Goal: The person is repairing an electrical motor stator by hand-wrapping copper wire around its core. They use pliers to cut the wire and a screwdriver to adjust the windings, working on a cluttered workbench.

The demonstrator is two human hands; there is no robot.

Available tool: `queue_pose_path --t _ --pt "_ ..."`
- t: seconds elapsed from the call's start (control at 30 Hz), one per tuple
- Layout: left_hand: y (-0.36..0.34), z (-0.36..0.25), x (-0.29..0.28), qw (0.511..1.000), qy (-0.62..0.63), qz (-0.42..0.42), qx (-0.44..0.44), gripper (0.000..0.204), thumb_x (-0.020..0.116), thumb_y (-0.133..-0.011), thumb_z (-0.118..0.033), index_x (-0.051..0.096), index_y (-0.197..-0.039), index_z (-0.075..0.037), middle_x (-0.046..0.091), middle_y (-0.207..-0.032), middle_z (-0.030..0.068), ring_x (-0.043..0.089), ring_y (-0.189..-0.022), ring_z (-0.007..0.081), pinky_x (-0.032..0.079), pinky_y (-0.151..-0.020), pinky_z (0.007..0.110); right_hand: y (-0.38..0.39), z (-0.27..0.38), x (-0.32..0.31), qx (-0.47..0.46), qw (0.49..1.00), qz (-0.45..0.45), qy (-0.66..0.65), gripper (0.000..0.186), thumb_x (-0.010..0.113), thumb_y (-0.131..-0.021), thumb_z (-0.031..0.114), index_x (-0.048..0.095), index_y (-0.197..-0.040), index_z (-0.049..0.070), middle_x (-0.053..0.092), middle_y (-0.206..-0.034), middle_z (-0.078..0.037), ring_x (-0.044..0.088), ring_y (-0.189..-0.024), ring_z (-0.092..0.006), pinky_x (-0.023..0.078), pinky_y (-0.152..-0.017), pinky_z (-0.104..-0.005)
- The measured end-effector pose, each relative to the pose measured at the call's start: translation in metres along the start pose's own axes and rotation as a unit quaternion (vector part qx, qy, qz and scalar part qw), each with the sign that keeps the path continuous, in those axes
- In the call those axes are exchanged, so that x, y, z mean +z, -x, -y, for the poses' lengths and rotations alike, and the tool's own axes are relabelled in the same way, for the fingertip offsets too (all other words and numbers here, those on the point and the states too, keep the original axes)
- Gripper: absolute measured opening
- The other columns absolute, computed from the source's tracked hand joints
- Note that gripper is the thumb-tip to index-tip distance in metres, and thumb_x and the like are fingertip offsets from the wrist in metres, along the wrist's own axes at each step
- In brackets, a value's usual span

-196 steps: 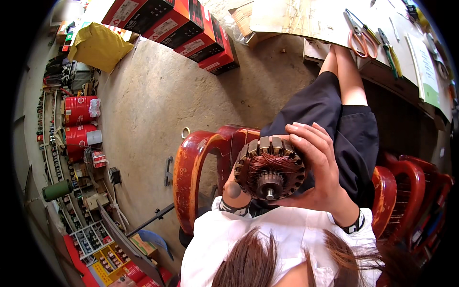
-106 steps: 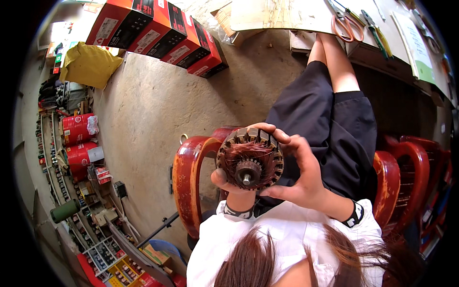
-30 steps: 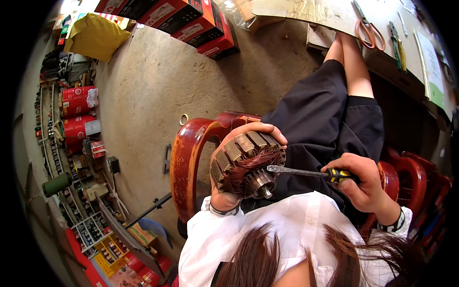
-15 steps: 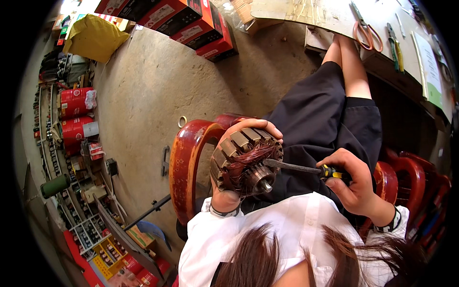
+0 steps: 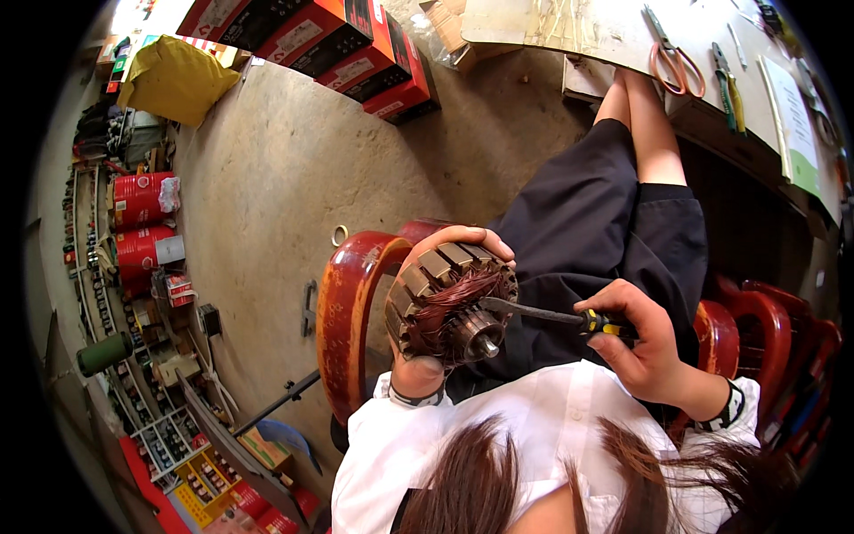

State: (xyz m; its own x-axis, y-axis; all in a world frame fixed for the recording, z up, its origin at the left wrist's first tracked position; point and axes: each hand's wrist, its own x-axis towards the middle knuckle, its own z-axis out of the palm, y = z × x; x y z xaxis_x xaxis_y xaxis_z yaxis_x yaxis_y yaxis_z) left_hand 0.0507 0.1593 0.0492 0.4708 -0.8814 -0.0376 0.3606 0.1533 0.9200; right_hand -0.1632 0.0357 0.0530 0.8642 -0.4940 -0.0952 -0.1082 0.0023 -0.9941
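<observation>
My left hand [image 5: 418, 372] is wrapped around a motor armature [image 5: 427, 285], a slotted metal core with copper windings, a ringed commutator and a short steel shaft pointing toward me, held tilted above my lap. My right hand [image 5: 649, 347] grips a screwdriver [image 5: 543, 311] by its black-and-yellow handle; its metal tip touches or lies right by the copper windings beside the commutator. My fingertips curl over the top of the core, and part of my left hand is hidden behind it.
A red wooden chair [image 5: 347, 276] is under me. A workbench [image 5: 556, 27] at upper right holds scissors [image 5: 683, 73], pliers [image 5: 731, 93] and papers. Red boxes [image 5: 396, 98] and a yellow sack [image 5: 173, 84] stand beyond. Red drums [image 5: 140, 258] and crowded shelves line the left side.
Earlier both hands cupped the armature. Since then my right hand has taken a screwdriver, and the armature has tilted sideways. Over the last second both hands shifted slightly left.
</observation>
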Motion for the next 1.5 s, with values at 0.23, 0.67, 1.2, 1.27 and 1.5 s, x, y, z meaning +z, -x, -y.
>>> queue_pose_path --t 0.23,0.67,1.2,1.27,1.5 --pt "-0.003 0.0 0.002 1.0 0.0 0.0 0.016 0.117 0.081 -0.06 -0.068 0.036 -0.133 0.012 0.052 -0.118 0.0273 0.06 -0.11 0.0342 0.053 -0.096 0.042 -0.002 -0.003 0.005 -0.003 1.0 -0.015 0.007 0.029 0.068 -0.082 -0.002 0.059 -0.109 -0.003 0.062 -0.097 -0.014 0.061 -0.083 -0.0235 0.048 -0.076 -0.0299" --pt "-0.004 0.0 0.014 0.999 0.049 -0.002 -0.025 0.108 0.077 -0.063 -0.066 0.042 -0.129 0.012 0.056 -0.115 0.0264 0.062 -0.106 0.0324 0.054 -0.092 0.038 -0.018 -0.029 0.002 -0.211 0.961 -0.067 0.167 0.036 0.076 -0.077 0.006 0.06 -0.109 0.0 0.063 -0.084 -0.014 0.061 -0.065 -0.0292 0.049 -0.058 -0.0336" --pt "0.001 -0.003 0.01 0.998 0.051 -0.015 -0.046 0.108 0.082 -0.059 -0.06 0.043 -0.128 0.013 0.055 -0.116 0.0259 0.063 -0.107 0.0311 0.057 -0.09 0.039 -0.025 -0.019 -0.012 -0.115 0.986 0.054 0.106 0.024 0.072 -0.082 0.012 0.065 -0.102 0.0 0.065 -0.08 -0.011 0.063 -0.064 -0.0255 0.049 -0.058 -0.0311" --pt "0.002 -0.004 0.011 0.997 0.052 -0.021 -0.047 0.108 0.082 -0.059 -0.06 0.043 -0.129 0.013 0.055 -0.116 0.0262 0.063 -0.107 0.0314 0.057 -0.09 0.039 -0.026 -0.018 -0.012 -0.124 0.983 0.05 0.129 0.025 0.073 -0.082 0.012 0.065 -0.102 0.0 0.065 -0.079 -0.011 0.063 -0.064 -0.0256 0.049 -0.058 -0.0311" --pt "0.001 -0.001 0.006 0.996 0.074 0.006 -0.043 0.106 0.081 -0.062 -0.057 0.041 -0.13 0.012 0.054 -0.118 0.0279 0.063 -0.107 0.0329 0.056 -0.092 0.041 -0.023 -0.018 -0.006 -0.159 0.973 0.001 0.167 0.027 0.075 -0.081 0.012 0.065 -0.102 -0.001 0.064 -0.078 -0.011 0.062 -0.062 -0.0257 0.049 -0.057 -0.0313"
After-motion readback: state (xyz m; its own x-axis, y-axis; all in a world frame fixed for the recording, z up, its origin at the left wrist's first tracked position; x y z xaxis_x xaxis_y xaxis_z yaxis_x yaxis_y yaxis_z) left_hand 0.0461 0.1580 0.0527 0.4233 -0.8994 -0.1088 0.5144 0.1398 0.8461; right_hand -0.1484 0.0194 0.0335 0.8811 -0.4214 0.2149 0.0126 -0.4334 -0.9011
